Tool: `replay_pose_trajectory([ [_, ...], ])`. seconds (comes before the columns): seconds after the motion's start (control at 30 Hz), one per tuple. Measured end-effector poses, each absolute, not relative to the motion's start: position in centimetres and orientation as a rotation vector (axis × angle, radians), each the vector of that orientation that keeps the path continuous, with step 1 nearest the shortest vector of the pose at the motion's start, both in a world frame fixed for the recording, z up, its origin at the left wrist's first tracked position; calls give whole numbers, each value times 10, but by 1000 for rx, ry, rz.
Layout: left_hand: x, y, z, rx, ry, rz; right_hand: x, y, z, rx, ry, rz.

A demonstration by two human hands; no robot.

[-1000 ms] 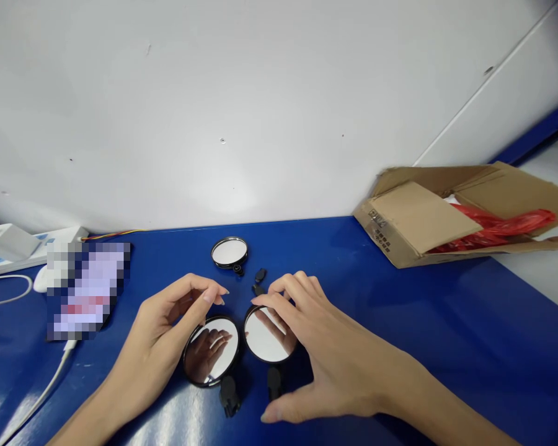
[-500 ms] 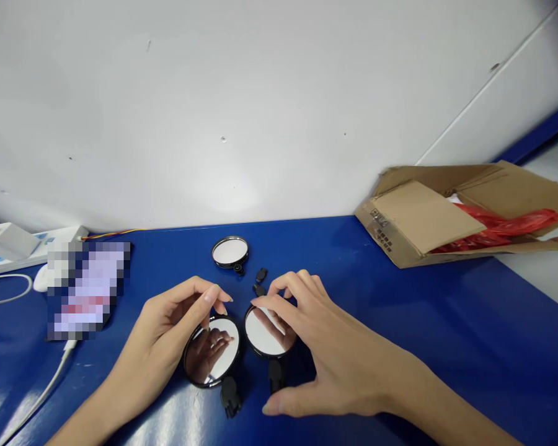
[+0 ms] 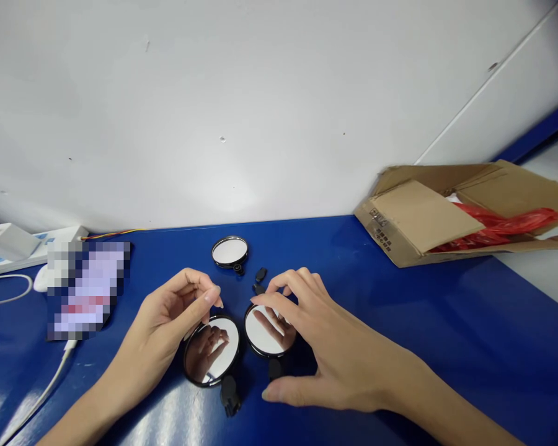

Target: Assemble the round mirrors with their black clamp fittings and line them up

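Lower centre of the frame, my right hand (image 3: pixel 335 359) arches spread over the right round black-rimmed mirror (image 3: pixel 266 331), thumb beside its down-pointing stem, while my left hand (image 3: pixel 167 322) bunches its fingertips just above the left round black-rimmed mirror (image 3: pixel 211 352) — whether they pinch anything, I cannot tell.

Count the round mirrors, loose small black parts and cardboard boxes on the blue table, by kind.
Round mirrors: 3
Loose small black parts: 2
Cardboard box: 1
Total: 6
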State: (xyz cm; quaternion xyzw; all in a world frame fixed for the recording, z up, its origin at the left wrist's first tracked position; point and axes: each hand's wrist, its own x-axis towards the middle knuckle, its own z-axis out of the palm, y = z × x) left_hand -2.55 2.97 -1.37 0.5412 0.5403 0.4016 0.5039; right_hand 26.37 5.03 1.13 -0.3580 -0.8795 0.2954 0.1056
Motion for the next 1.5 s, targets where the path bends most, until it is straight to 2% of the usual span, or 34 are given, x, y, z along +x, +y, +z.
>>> replay_pose_trajectory([
  [1.5,-26,34,-16,1362,1448,997,265,51,14,-1018,-2594,875],
])
